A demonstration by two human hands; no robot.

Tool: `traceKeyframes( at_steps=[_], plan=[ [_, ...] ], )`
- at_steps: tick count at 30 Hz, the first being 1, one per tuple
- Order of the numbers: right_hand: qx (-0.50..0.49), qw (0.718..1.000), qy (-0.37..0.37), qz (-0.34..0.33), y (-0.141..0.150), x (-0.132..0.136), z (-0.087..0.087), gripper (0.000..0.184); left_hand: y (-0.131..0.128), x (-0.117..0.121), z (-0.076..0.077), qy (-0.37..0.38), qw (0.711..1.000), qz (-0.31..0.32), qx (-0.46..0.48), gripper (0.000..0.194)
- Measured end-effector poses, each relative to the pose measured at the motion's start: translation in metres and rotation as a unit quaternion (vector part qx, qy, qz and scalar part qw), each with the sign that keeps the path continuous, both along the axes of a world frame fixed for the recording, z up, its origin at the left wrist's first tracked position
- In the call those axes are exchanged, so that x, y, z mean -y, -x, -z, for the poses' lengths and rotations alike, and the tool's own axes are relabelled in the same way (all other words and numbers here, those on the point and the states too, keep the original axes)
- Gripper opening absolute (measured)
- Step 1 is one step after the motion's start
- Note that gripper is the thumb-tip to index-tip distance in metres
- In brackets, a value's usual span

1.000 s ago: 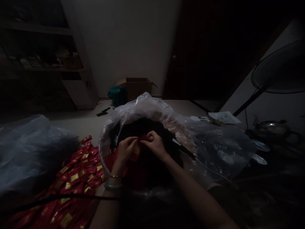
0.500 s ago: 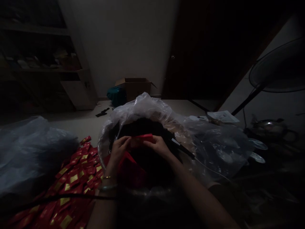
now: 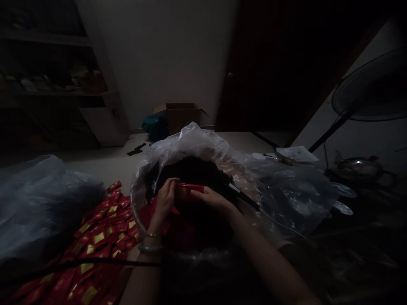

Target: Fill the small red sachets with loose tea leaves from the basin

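Between both hands, a red packet [image 3: 187,192] is held over a round container lined with clear plastic [image 3: 195,142]. My left hand [image 3: 165,197] grips the packet's left end, and my right hand [image 3: 212,198] pinches its right end, thumb on the near face. Dark loose material [image 3: 190,167] fills the container below. More red packets or wrappers [image 3: 178,226] lie in it near my left wrist. A dark, slim tool with a pale end [image 3: 243,197] rests at the right rim, a thin cord trailing from it. The light is very dim.
At the left lies a heap of red and gold packets [image 3: 98,237] beside a big clear plastic bag [image 3: 41,199]. Another plastic bag [image 3: 295,195] is at the right, near a kettle [image 3: 362,169] and a standing fan [image 3: 372,89]. A cardboard box [image 3: 182,118] stands by the wall.
My left hand has moved slightly right and turned more upright at the packet's end. The packet is now tilted so more of its front face shows.
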State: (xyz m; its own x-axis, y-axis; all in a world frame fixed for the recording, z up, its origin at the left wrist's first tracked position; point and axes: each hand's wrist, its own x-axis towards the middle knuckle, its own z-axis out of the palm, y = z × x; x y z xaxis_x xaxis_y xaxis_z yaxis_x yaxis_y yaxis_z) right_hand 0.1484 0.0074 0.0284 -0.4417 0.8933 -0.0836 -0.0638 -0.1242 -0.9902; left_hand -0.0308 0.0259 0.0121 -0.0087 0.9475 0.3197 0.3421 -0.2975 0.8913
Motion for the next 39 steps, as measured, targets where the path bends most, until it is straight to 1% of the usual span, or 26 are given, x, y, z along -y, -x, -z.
traceKeyframes(
  at_steps=[2,4,6,7,9,10,12,14,17,19,22,24,28,31,34,36,39],
  plan=[
    [-0.014,1.000,0.022,0.012,0.000,-0.003,0.002,0.052,0.000,0.001,0.001,-0.017,0.999,0.004,-0.029,0.034],
    [-0.029,0.999,0.023,0.025,0.000,-0.009,0.005,0.051,-0.001,0.003,0.001,-0.080,0.992,0.003,-0.095,0.041],
    [-0.053,0.998,0.017,0.032,-0.001,-0.016,0.007,0.047,-0.004,0.005,0.002,-0.152,0.967,0.005,-0.204,0.060],
    [-0.064,0.997,0.016,0.032,0.000,-0.019,0.008,0.044,-0.005,0.006,0.002,-0.172,0.950,0.012,-0.261,0.069],
    [-0.070,0.996,0.022,0.042,0.001,-0.023,0.009,0.040,-0.009,0.007,0.004,-0.176,0.923,0.040,-0.340,0.074],
    [-0.067,0.996,0.023,0.053,0.001,-0.024,0.010,0.038,-0.011,0.006,0.006,-0.171,0.916,0.054,-0.358,0.074],
    [-0.059,0.995,0.017,0.078,0.003,-0.025,0.011,0.034,-0.013,0.004,0.009,-0.163,0.915,0.066,-0.362,0.072],
    [-0.054,0.995,0.011,0.088,0.004,-0.024,0.013,0.032,-0.014,0.002,0.012,-0.165,0.922,0.065,-0.344,0.069],
    [-0.049,0.996,0.024,0.074,0.005,-0.024,0.015,0.035,-0.014,0.000,0.014,-0.173,0.931,0.065,-0.315,0.066],
    [-0.049,0.995,0.045,0.068,0.006,-0.025,0.015,0.039,-0.014,0.001,0.014,-0.179,0.930,0.062,-0.315,0.064],
    [-0.065,0.992,0.088,0.065,0.006,-0.028,0.011,0.044,-0.016,0.002,0.012,-0.184,0.920,0.050,-0.343,0.058],
    [-0.082,0.989,0.111,0.051,0.007,-0.029,0.007,0.045,-0.017,0.002,0.011,-0.186,0.915,0.041,-0.356,0.055],
    [-0.086,0.987,0.129,0.030,0.010,-0.027,-0.003,0.051,-0.017,0.001,0.010,-0.203,0.915,0.021,-0.349,0.054],
    [-0.086,0.988,0.128,0.007,0.013,-0.024,-0.009,0.053,-0.014,0.000,0.011,-0.209,0.917,0.027,-0.339,0.054],
    [-0.082,0.990,0.111,-0.017,0.016,-0.026,-0.009,0.047,-0.013,0.000,0.011,-0.200,0.921,0.030,-0.332,0.049],
    [-0.055,0.994,0.091,-0.005,0.018,-0.029,-0.007,0.045,-0.013,0.000,0.010,-0.185,0.926,0.024,-0.327,0.044],
    [-0.003,0.999,0.053,-0.001,0.017,-0.033,-0.005,0.048,-0.012,0.000,0.010,-0.168,0.933,0.021,-0.318,0.040]
  ],
)
